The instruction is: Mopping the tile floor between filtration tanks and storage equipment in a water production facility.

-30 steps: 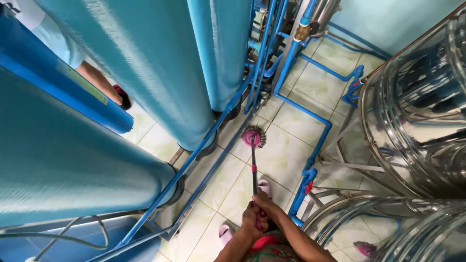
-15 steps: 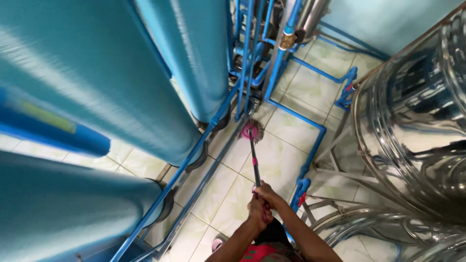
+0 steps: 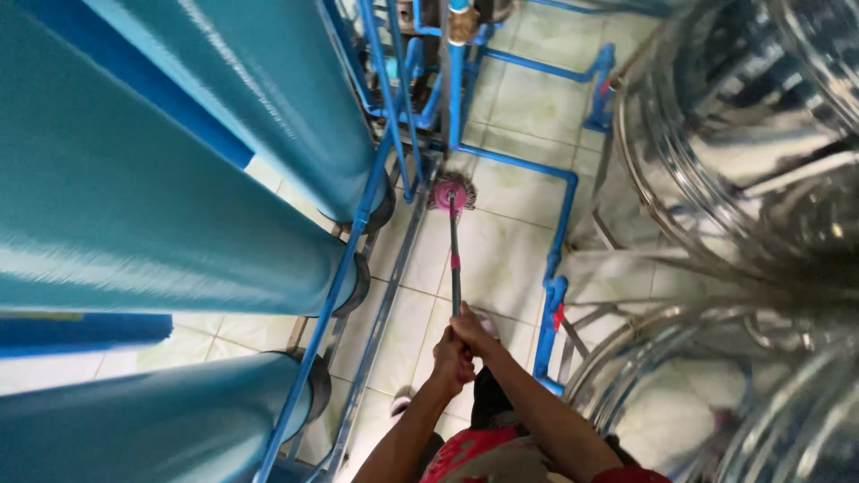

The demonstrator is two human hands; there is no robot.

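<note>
Both hands, left hand (image 3: 450, 358) and right hand (image 3: 472, 329), clenched on mop handle (image 3: 455, 268); pink mop head (image 3: 448, 192) on tiled floor (image 3: 501, 259) at 12 o'clock. Risk: snagging blue pipes (image 3: 519, 165), knocking fittings; slipping on wet tiles.

The floor (image 3: 510, 259) is laid with pale, greenish-white square tiles with darker grout lines, and it looks wet and glossy in places. Resting directly on it are the pink round mop head (image 3: 450, 192) near the blue pipework (image 3: 559, 224), the dark bases of the tall teal cylinders (image 3: 358, 282) along the left side, and the metal legs of the shiny steel tanks (image 3: 591, 322) on the right. A blue pipe frame (image 3: 327, 309) runs along the floor beside the cylinder bases
</note>
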